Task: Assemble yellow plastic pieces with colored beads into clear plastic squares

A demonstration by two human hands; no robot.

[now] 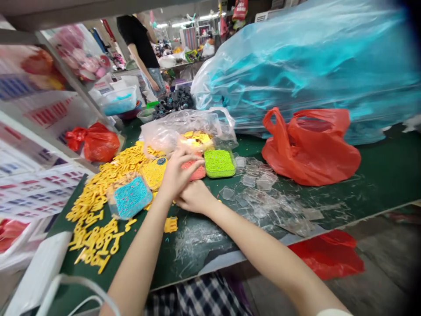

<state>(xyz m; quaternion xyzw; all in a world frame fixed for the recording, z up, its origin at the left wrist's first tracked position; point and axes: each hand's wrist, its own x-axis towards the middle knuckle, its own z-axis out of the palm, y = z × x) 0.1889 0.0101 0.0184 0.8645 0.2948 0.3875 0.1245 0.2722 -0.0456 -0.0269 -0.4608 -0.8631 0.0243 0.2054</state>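
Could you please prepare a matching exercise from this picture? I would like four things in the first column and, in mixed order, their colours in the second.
Things:
1. Leftmost textured block
2. Rightmost textured block
3. Middle textured block, partly hidden by the left hand
4. Small loose pieces, heaped at the picture's left

Colours:
A. Yellow
B. Pinkish red
C. Blue
D. Bright green

Right pairs: 1-C, 2-D, 3-B, 4-A
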